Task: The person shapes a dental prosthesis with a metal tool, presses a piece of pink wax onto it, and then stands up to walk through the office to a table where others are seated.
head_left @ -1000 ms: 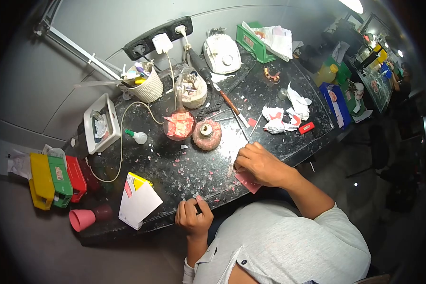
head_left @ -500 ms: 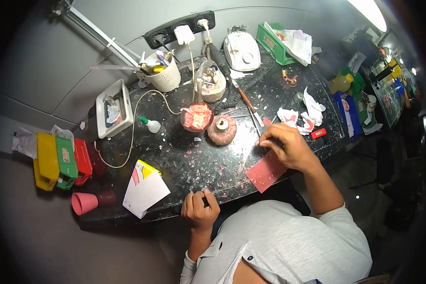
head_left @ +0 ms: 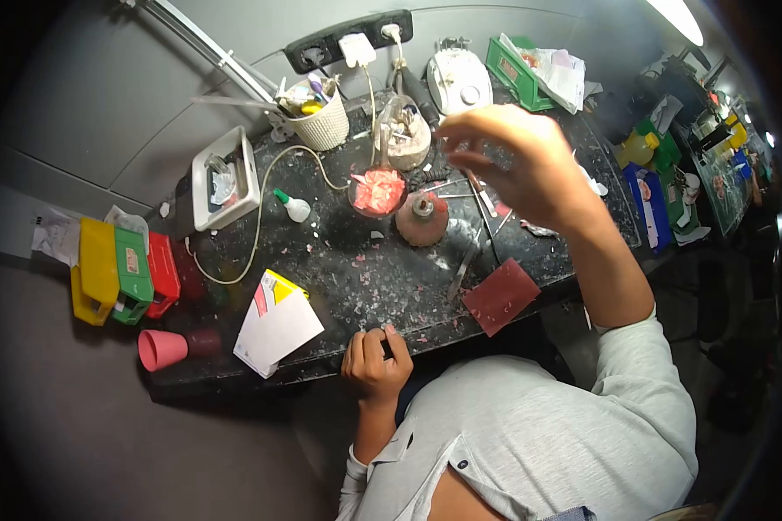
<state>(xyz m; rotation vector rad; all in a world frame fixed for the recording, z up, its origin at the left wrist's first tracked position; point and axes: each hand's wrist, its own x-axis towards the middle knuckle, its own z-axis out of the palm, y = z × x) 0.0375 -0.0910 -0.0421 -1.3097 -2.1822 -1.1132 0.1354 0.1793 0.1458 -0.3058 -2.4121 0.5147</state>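
Observation:
My right hand (head_left: pixel 517 161) is raised over the back right of the bench, its thumb and fingers apart with nothing visible between them. Below it lie a red-handled knife (head_left: pixel 482 193) and thin metal tools. A round burner (head_left: pixel 422 219) stands left of that hand, beside a bowl of pink scraps (head_left: pixel 378 190). My left hand (head_left: pixel 378 360) rests at the front edge with curled fingers; whether it holds anything is hidden. A pink wax sheet (head_left: pixel 500 297) lies at the front edge, right of my left hand.
Folded white papers (head_left: pixel 278 330), a green-capped bottle (head_left: pixel 294 207) and a white tray (head_left: pixel 250 178) are on the left. A basket of tools (head_left: pixel 323 126), a white control unit (head_left: pixel 460 82) and a green bin (head_left: pixel 521 76) stand at the back. Pink shavings litter the black bench (head_left: pixel 334 260).
My right hand has moved up and away from the wax sheet, and its fingers have spread. The burner's top looks different, now a metal tip. The view has shifted slightly.

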